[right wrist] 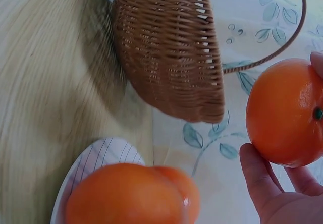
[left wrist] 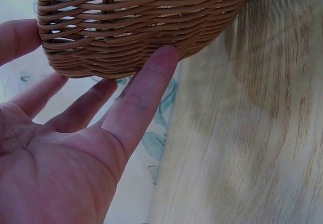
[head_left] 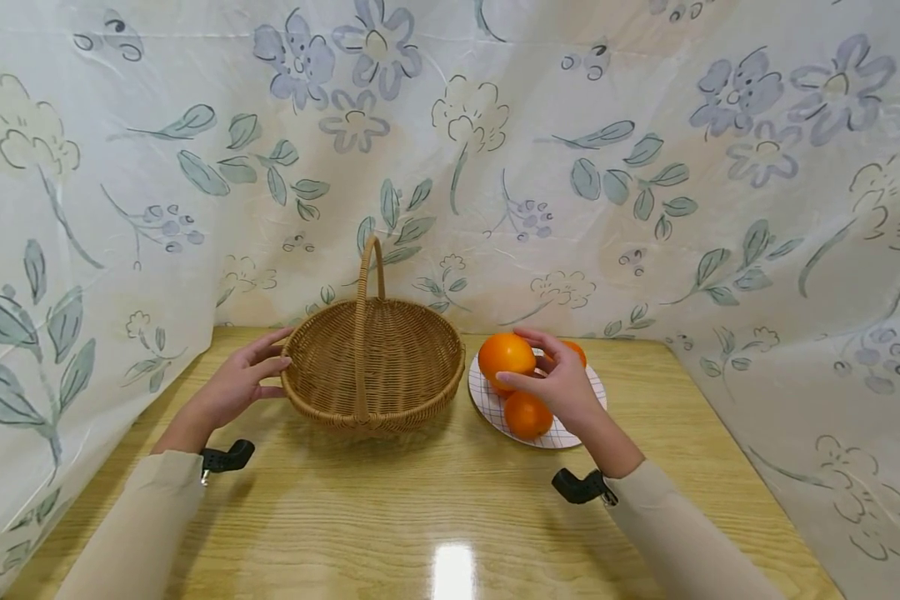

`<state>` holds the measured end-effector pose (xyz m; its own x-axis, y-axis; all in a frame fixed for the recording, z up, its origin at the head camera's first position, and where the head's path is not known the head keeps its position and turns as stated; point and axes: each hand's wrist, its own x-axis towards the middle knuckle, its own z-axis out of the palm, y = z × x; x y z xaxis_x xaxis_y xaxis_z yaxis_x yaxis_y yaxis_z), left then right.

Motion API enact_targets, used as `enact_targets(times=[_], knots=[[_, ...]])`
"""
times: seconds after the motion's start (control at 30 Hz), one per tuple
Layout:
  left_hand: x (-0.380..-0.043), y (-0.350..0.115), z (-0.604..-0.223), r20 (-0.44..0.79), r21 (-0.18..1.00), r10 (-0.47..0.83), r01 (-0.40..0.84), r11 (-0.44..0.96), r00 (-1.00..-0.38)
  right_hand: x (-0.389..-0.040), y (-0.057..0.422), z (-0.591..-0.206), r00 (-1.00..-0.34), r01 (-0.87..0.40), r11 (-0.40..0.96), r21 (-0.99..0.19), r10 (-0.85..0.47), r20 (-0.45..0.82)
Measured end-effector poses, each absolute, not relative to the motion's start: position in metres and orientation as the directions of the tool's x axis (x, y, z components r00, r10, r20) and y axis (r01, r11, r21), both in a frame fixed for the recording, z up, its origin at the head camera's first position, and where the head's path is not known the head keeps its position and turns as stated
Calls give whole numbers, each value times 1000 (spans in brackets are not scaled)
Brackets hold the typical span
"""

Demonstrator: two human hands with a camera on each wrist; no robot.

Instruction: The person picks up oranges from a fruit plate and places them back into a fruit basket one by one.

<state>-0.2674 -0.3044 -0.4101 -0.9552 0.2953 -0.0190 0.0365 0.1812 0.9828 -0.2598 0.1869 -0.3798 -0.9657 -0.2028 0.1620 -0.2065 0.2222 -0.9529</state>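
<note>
My left hand (head_left: pixel 236 379) rests against the left side of a brown wicker basket (head_left: pixel 435 392) with an arched handle. In the left wrist view its fairly straight fingers (left wrist: pixel 146 93) touch the woven outer wall, with the thumb near the rim. An orange (head_left: pixel 504 358) is gripped between the thumb and fingers of my right hand (head_left: pixel 566 383), above a round plate (head_left: pixel 487 408). The right wrist view shows this held orange (right wrist: pixel 282 113) clear of the others. Another orange (head_left: pixel 528 415) lies on the plate; one more (head_left: pixel 576 353) is partly hidden behind the right hand.
The basket is left of the plate, and no contents show inside it. Both stand on a light wooden table (head_left: pixel 360 517). A flower-printed cloth (head_left: pixel 510 250) rises behind them and along both sides.
</note>
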Motion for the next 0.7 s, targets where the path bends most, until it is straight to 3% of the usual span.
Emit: enact_targets(times=[0.7], knots=[[-273,-305,-409,-23,979,302,39,198,-953,-292,135,-347,-959,-197,203,-959,-244,145]])
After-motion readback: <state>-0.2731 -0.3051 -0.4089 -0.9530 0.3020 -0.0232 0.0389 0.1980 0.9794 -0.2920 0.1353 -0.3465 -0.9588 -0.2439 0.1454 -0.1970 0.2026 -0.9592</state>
